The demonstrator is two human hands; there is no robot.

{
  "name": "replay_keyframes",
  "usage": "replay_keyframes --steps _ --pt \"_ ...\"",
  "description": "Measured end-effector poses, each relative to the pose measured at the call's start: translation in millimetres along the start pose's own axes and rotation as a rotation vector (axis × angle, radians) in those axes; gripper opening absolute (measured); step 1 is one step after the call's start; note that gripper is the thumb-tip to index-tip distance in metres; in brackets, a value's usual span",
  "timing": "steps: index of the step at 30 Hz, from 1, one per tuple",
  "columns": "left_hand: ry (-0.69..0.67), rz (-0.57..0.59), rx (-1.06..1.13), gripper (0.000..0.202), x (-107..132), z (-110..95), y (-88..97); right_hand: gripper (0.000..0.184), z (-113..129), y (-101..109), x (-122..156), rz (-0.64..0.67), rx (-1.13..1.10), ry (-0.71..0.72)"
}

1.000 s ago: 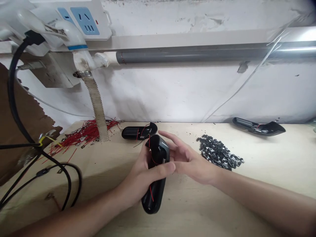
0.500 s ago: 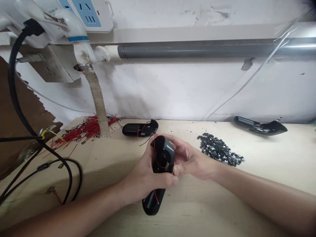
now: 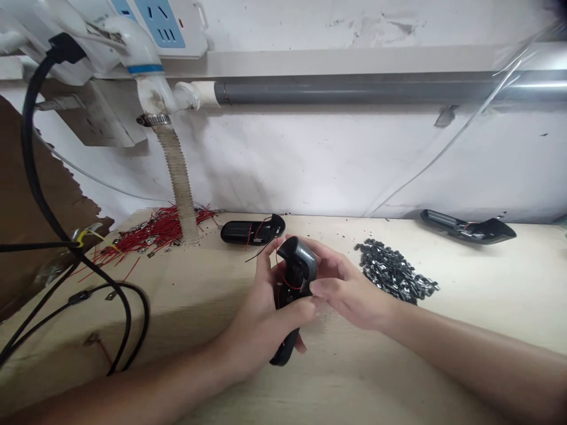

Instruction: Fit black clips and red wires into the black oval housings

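Observation:
My left hand [image 3: 266, 319] is wrapped round a black plastic housing [image 3: 293, 277] with red wires running through it, holding it tilted above the wooden bench. My right hand [image 3: 343, 289] grips the upper end of the same housing, thumb pressed against its side. A second black housing with red wires [image 3: 252, 231] lies on the bench just behind. A heap of small black parts [image 3: 392, 273] sits right of my right hand.
A bundle of red wires [image 3: 150, 233] lies at the back left beside a ribbed hose [image 3: 177, 177]. Black cables [image 3: 119, 307] loop over the left of the bench [image 3: 199, 307]. A third black housing [image 3: 467, 226] rests at the far right. A grey pipe [image 3: 376, 92] and power strip [image 3: 168, 26] hang above.
My right hand went from open beside the housing to closed on its upper end. The housing has been tipped more upright, and both hands have shifted slightly.

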State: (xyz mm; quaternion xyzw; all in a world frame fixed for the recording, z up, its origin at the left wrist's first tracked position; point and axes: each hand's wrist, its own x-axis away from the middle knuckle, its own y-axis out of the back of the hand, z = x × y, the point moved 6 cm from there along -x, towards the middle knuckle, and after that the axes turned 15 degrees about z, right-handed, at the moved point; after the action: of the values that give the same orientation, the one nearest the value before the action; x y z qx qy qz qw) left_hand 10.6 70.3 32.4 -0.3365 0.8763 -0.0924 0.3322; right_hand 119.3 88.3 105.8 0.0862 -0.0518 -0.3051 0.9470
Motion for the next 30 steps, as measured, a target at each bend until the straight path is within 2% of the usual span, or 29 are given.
replay_keyframes --steps 4,7,11,19,24,30 --pt "-0.03 -0.077 -0.096 0.082 2 -2 0.0 0.071 1 2 0 -0.016 -0.021 0.026" --pt "-0.006 -0.113 -0.133 0.084 3 -2 1.5 0.071 0 3 1 -0.004 -0.001 0.043" --pt "0.011 -0.115 -0.15 0.087 2 -2 3.7 0.068 1 3 1 0.021 -0.005 0.053" --pt "0.016 -0.119 -0.136 0.087 3 -3 2.2 0.076 -3 5 3 0.029 0.021 0.031" --pt "-0.034 -0.142 -0.195 0.08 1 -7 1.6 0.073 -5 5 4 0.03 0.062 0.057" --pt "-0.059 -0.144 -0.231 0.078 1 -12 -0.7 0.076 -5 5 5 0.011 0.11 0.041"
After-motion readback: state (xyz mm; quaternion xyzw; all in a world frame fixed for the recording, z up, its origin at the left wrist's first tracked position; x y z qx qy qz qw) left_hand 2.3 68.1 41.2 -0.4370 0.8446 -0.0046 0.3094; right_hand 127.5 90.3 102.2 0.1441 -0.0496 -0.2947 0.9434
